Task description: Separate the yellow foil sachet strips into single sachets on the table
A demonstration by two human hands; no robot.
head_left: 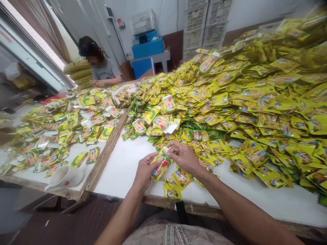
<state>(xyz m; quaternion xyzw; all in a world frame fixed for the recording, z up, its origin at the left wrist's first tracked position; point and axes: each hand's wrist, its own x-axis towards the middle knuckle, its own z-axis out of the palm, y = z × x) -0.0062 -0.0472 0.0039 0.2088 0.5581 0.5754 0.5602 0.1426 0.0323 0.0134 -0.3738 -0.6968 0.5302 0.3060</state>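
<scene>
Both hands hold a small yellow-and-green box [162,165] with a red fruit picture, above the white table near its front edge. My left hand [146,169] grips the lower left of the box, thumb on its printed face. At the upper end, the fingers of my right hand [184,156] pinch a white flap of the box. Several yellow sachets [173,188] lie just below and right of the box. Beyond my hands sit several more boxes [160,123], one with a white flap standing out, on top of green sachets [135,108].
A large heap of yellow sachets [245,98] covers the right side. A wooden strip [107,149] divides the table; many boxes [87,126] and a white mug [63,177] lie left of it. Another person [102,69] sits at the far side. Stacked crates [195,25] stand behind.
</scene>
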